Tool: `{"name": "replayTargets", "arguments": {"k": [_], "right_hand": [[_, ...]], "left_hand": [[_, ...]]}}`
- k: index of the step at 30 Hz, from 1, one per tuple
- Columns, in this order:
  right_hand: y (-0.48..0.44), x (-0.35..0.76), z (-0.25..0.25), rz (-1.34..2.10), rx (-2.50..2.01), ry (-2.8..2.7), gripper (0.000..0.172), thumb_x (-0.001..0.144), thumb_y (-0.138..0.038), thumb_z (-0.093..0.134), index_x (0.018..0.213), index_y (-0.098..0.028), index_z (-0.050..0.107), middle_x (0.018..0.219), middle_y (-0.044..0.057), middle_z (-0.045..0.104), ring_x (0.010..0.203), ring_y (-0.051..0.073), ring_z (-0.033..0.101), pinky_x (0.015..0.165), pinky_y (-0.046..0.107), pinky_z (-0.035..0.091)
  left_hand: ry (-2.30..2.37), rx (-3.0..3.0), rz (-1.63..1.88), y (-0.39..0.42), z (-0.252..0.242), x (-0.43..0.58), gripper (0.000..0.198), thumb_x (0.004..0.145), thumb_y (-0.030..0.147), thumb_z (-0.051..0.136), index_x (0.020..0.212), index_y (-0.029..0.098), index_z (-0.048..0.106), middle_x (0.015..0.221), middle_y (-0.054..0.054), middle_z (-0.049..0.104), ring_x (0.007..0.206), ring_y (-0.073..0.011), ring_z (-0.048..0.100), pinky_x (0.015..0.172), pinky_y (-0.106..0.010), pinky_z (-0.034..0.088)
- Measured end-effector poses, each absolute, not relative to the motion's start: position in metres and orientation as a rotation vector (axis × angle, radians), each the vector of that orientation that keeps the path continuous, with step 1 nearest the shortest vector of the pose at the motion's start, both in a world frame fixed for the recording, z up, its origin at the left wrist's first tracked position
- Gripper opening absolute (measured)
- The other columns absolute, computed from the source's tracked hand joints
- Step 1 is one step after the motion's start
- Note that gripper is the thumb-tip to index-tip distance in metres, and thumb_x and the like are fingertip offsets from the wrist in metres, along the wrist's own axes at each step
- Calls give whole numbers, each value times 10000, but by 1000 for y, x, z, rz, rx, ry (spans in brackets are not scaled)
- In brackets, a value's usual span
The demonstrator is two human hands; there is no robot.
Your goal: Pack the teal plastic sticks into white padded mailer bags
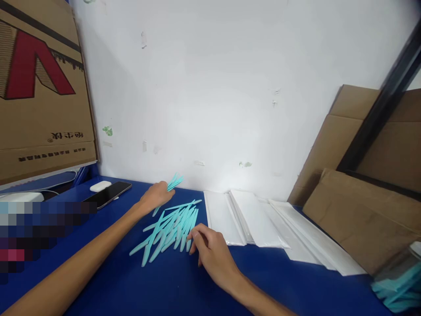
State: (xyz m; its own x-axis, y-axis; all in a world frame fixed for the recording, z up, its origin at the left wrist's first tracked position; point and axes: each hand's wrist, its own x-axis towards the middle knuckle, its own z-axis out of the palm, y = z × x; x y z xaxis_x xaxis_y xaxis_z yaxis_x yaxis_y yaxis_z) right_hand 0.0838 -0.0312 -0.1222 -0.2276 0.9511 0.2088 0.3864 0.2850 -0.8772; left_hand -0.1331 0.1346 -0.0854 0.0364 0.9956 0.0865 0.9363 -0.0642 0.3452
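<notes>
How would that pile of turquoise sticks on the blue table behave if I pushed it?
The turquoise sticks would probably scatter rather than move as one, since they lie crossed at different angles. Each is likely light, being so thin, and fairly stiff: those in the left hand stick out straight. Their broader, flat-looking ends suggest little rolling.

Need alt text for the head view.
A person's left hand holds a bundle of slim turquoise plastic-looking sticks; the right hand is at the right edge of a loose pile of them on a flat blue tabletop. Flat white packets lie to the right.
</notes>
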Motion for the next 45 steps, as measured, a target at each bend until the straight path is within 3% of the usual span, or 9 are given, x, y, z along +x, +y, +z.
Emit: {"name": "replayTargets", "arguments": {"k": [7,22,25,28,30,33,36,41,45], "right_hand": [[-31,83,-122,912,-1217,-1779,341,1041,-400,422,951,-230,704,687,-37,654,502,103,551,535,220,388],[-32,87,-115,781,-1243,-1813,355,1054,-421,385,958,-243,676,711,-32,670,545,123,569,580,250,413],[-34,91,-107,500,-1266,-1790,298,1051,-424,397,1140,-276,640,1036,17,695,707,147,637,685,291,483],[-33,98,-100,181,-1320,-1791,431,1052,-422,393,1481,-382,414,1526,68,417,1027,208,662,782,351,549],[-29,103,-98,-50,-1359,-1866,496,1056,-410,388,1548,-378,327,1619,80,286,1254,282,563,850,407,561],[-21,111,-97,-256,-1437,-2025,389,1055,-352,412,1417,-269,530,1444,138,519,1291,343,507,891,459,535],[-15,116,-96,-206,-1560,-2110,273,1054,-312,428,1149,-227,670,1088,134,685,1004,324,642,724,395,495],[-15,117,-95,-36,-1644,-2030,356,1072,-402,353,990,-217,645,671,71,653,557,237,608,526,313,276],[-17,114,-95,218,-1585,-1959,453,1079,-478,272,857,-241,588,508,-5,584,478,190,584,535,288,313]], "left_hand": [[1687,2208,474,123,-91,-125,312,694,474,722,666,216,547,627,-17,615,609,-209,592,532,-268,366],[1446,2220,564,114,-77,-120,289,702,443,675,649,211,511,576,36,473,525,-135,412,502,-263,290],[1348,2238,592,103,-57,-121,279,755,446,647,687,199,537,615,32,474,549,-125,378,522,-260,285],[1171,2247,505,84,-37,-116,322,768,482,674,669,188,585,608,27,473,543,-119,362,523,-262,298],[1034,2223,400,71,-29,-112,349,767,509,701,666,182,633,579,22,463,525,-118,354,516,-267,308],[822,2119,289,61,-27,-105,364,781,532,726,699,181,678,534,34,404,486,-102,291,475,-269,247],[788,2003,292,61,-30,-104,398,784,562,742,688,182,673,505,55,336,444,-81,226,426,-265,163],[972,1607,745,74,-34,-111,423,797,586,725,881,172,710,543,80,368,377,-40,181,354,-227,146],[950,1483,865,77,-41,-105,442,848,594,650,957,167,679,559,98,345,377,-41,193,346,-208,168]]}}
